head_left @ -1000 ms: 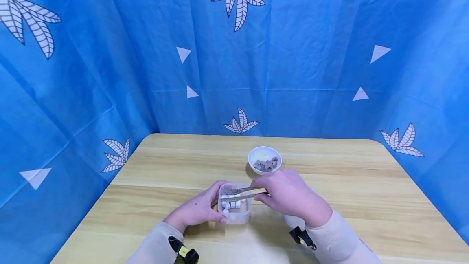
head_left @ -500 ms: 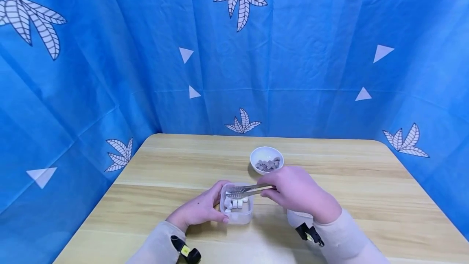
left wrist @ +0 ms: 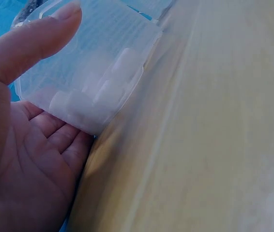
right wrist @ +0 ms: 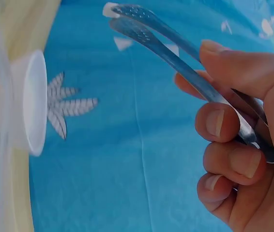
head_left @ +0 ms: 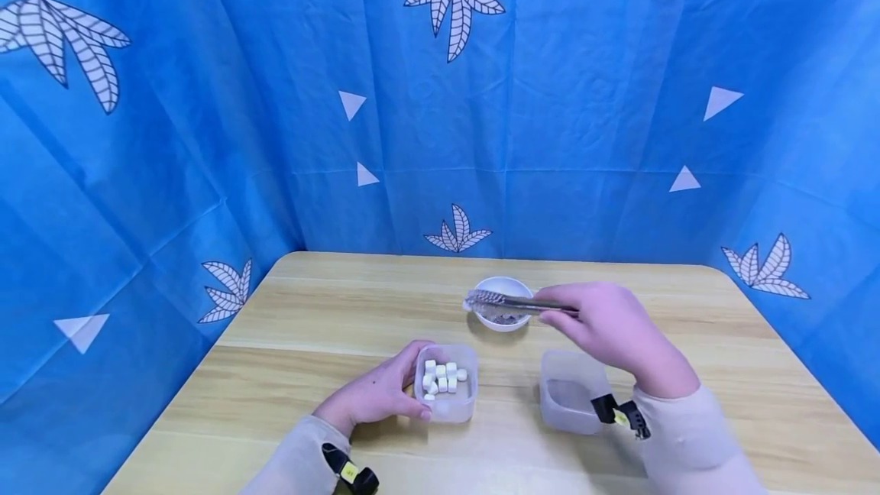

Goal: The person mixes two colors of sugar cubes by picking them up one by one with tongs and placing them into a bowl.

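My left hand (head_left: 385, 388) grips the left side of a clear plastic container (head_left: 447, 409), thumb at the near corner. Several small white cubes (head_left: 442, 379) like marshmallows lie inside; the left wrist view shows them blurred through the wall. My right hand (head_left: 612, 323) holds metal tongs (right wrist: 185, 72) with perforated tips, its fingers curled round the handles. A white cube (right wrist: 110, 9) is pinched at the tips of the tongs. In the head view the tongs overlap a white bowl (head_left: 505, 283) of greyish-brown pieces (head_left: 507, 319), partly hiding them.
A second clear plastic container (head_left: 574, 418) stands on the wooden table (head_left: 330, 312), below the right forearm in the head view. Blue patterned curtain (head_left: 440, 121) hangs behind and at both sides. Each wrist wears a small black camera.
My right hand has lifted the tongs out of the left container with a white cube and moved right and away, over the bowl. The second container is uncovered. My left hand stays in place.
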### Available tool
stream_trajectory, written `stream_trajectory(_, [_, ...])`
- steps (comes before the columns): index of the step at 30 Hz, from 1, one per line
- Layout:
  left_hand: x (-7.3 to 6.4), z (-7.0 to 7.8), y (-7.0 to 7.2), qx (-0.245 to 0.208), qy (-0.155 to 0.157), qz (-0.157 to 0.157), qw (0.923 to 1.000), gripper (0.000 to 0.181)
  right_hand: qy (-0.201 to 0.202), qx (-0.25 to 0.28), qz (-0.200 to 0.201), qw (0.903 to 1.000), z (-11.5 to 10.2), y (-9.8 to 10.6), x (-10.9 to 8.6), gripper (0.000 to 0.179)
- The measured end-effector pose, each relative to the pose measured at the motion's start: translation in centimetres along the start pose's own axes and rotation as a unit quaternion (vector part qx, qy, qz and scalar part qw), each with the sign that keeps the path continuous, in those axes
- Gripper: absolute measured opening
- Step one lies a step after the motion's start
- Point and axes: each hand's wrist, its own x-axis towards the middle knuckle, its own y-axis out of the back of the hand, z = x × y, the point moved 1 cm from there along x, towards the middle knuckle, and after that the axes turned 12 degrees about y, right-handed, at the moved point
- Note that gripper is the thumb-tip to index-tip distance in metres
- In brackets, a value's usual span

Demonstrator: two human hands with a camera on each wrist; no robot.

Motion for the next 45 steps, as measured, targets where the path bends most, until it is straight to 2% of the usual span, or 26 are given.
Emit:
stream_trajectory(4, [-0.1, 0.0, 0.0, 0.009, 0.014, 0.006, 0.9998, 0.085, -0.066, -0.018, 0.008, 0.9976, 1.8, 0.3, -1.0, 0.023])
stream_trajectory(8, [-0.2, -0.1, 0.0, 0.003, 0.017, 0.005, 0.9998, 0.085, -0.13, -0.032, -0.001, 0.991, 3.4, -0.2, -1.5, 0.029])
stream_trajectory(13, [-0.3, -0.2, -0.1, 0.003, 0.02, 0.003, 0.9998, 0.085, -0.177, -0.041, -0.033, 0.9829, 4.6, -0.7, -2.0, 0.032])
stream_trajectory(16, [-0.3, -0.3, -0.1, 0.006, 0.023, 0.012, 0.9996, 0.084, -0.193, -0.043, -0.051, 0.9789, 4.9, -0.9, -2.2, 0.032])
stream_trajectory(22, [-0.4, -0.6, -0.6, 0.012, 0.021, 0.017, 0.9995, 0.082, -0.19, -0.039, -0.081, 0.9775, 5.2, -0.9, -2.2, 0.026])
stream_trajectory(28, [-0.5, -0.8, -0.4, 0.006, 0.014, 0.017, 0.9997, 0.081, -0.16, -0.036, -0.103, 0.9811, 5.8, -1.3, 0.0, 0.023])
stream_trajectory(30, [-0.5, -0.8, -0.3, 0.009, 0.01, 0.021, 0.9997, 0.081, -0.162, -0.037, -0.112, 0.9797, 6.0, -1.6, 0.7, 0.025])
stream_trajectory(36, [-0.5, -0.7, -0.4, 0.022, 0.016, 0.018, 0.9995, 0.08, -0.195, -0.034, -0.155, 0.9679, 6.2, -2.9, 1.5, 0.027])
stream_trajectory(45, [0.0, -0.6, -0.2, 0.023, 0.005, 0.022, 0.9995, 0.083, -0.203, -0.045, -0.154, 0.966, 6.1, -2.5, 1.8, 0.029])
